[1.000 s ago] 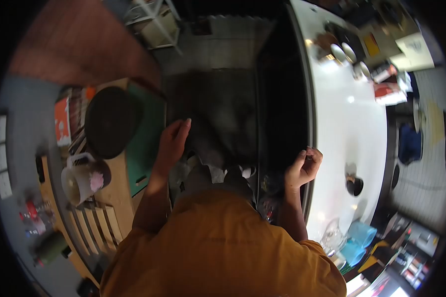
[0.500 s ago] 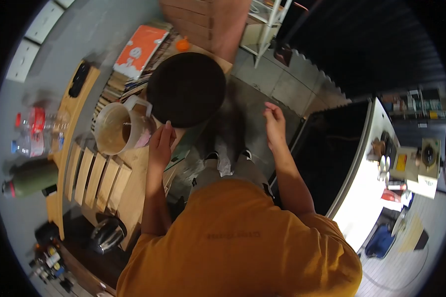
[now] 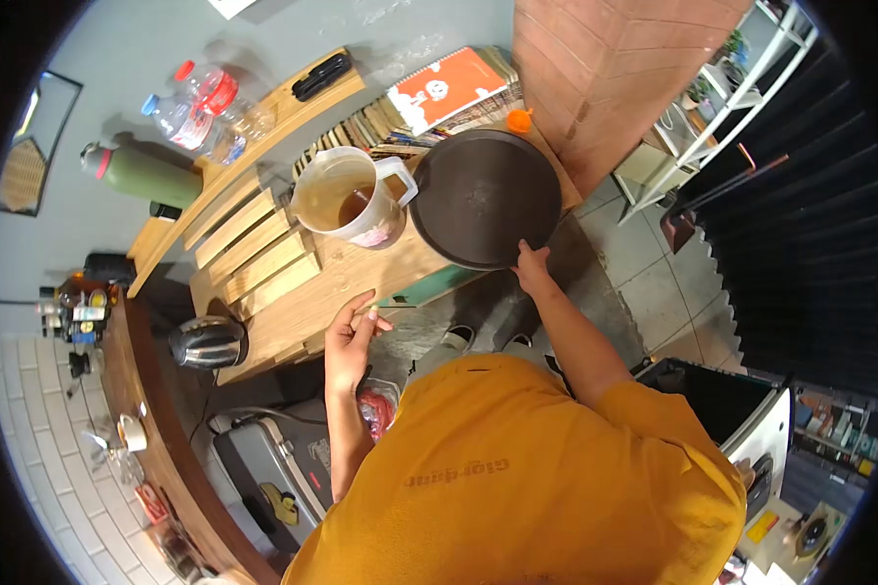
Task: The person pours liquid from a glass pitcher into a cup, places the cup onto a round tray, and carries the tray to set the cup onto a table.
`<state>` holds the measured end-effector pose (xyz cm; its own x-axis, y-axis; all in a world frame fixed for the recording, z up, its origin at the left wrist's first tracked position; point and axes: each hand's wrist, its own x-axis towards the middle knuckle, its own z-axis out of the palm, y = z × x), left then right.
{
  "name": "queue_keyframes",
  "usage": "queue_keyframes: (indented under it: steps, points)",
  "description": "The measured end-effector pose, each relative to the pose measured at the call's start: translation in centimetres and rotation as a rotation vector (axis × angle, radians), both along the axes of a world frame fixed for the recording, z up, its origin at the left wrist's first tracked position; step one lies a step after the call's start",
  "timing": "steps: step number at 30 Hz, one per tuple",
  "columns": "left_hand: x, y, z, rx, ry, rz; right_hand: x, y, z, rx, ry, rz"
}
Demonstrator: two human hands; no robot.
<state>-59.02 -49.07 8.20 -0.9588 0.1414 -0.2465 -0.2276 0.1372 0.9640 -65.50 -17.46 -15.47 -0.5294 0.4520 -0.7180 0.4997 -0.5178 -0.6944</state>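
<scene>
Grey wall and reddish brick pillar bound a pale wooden worktop. One large, round, dark-brown tray occupies its pillar end; whether it rests fully on the wood cannot be confirmed. The person's right hand meets the tray's near rim, presumably because that edge is within easiest reach. One fingertip shows at the rim; the underside is hidden, so the firmness of the grip cannot be told. The left hand is empty, fingers loosely parted, before the worktop's front edge.

One translucent plastic pitcher stands beside the tray, upright, evidently because it contains brown liquid. Its handle points trayward; contact cannot be determined. One orange-and-white spiral notebook lies across a row of worn books, which seems to serve as a shelf; the books are too tightly packed to count. Two clear plastic bottles, one red-capped, one blue-capped, and one green cylindrical bottle stand by a raised wooden ledge, likely to spare worktop space. One shiny dark kettle occupies the opposite end.
</scene>
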Motion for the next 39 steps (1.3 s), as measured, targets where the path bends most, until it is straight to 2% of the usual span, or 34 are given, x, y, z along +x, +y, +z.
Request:
queue_keyframes:
  steps: [4, 6, 9, 12, 16, 17, 18, 19, 21, 23, 25, 27, 28, 30, 31, 33, 36, 39]
  points:
    - [1.3, 0.0, 0.3, 0.009, -0.01, 0.078, 1.0, 0.8, -2.5, 0.129, 0.172, -0.001]
    - [1.3, 0.2, 0.0, 0.007, -0.014, 0.059, 1.9, 0.4, 2.3, 0.527, 0.057, -0.068]
    - [-0.1, 1.1, -0.1, 0.072, -0.064, 0.005, 4.0, 2.9, 4.2, 0.616, 0.097, -0.129]
    - [-2.1, 2.7, -0.8, 0.065, 0.037, -0.13, 8.2, 6.1, 7.4, 0.59, 0.196, -0.131]
    - [-5.0, 5.3, -1.2, -0.02, 0.134, -0.311, 14.4, 7.6, 13.9, 0.547, 0.283, -0.295]
    - [-5.6, 6.3, -0.7, -0.015, 0.14, -0.365, 15.9, 7.8, 14.9, 0.441, 0.382, -0.362]
    - [-6.2, 7.5, -0.4, 0.016, 0.09, -0.351, 17.4, 7.6, 15.9, 0.341, 0.484, -0.438]
    - [-6.8, 8.6, -0.3, 0.043, 0.035, -0.346, 18.8, 7.3, 17.0, 0.361, 0.475, -0.509]
    - [-8.1, 10.6, -1.0, 0.026, 0.015, -0.514, 22.0, 6.1, 18.9, 0.346, 0.477, -0.578]
    - [-9.0, 12.7, -2.1, 0.241, -0.144, -0.651, 24.8, 4.4, 20.2, 0.426, 0.484, -0.686]
    - [-8.2, 15.1, -1.9, 0.277, -0.167, -0.801, 27.7, 1.8, 21.0, 0.45, 0.515, -0.724]
    - [-6.4, 17.8, -0.5, 0.469, -0.571, -0.582, 30.0, -1.4, 22.5, 0.511, 0.46, -0.822]
    - [-4.8, 19.0, 0.8, 0.452, -0.523, -0.667, 31.3, -2.9, 22.7, 0.572, 0.396, -0.849]
    - [-3.5, 20.6, -1.8, 0.404, -0.542, -0.788, 33.8, -5.5, 23.6, 0.728, 0.268, -0.872]
    - [-2.6, 21.4, -3.3, 0.368, -0.514, -0.832, 34.8, -6.8, 24.4, 0.709, 0.288, -0.938]
    - [0.1, 22.8, -5.0, 0.352, -0.494, -0.949, 37.4, -8.8, 24.6, 0.798, 0.155, -1.036]
    - [4.7, 24.0, -4.8, 0.27, -0.395, -1.129, 42.6, -11.9, 24.2, 0.806, 0.045, -1.149]
    - [10.5, 25.1, -3.7, 0.167, -0.304, -1.259, 47.0, -14.6, 24.2, 0.741, 0.088, -1.319]
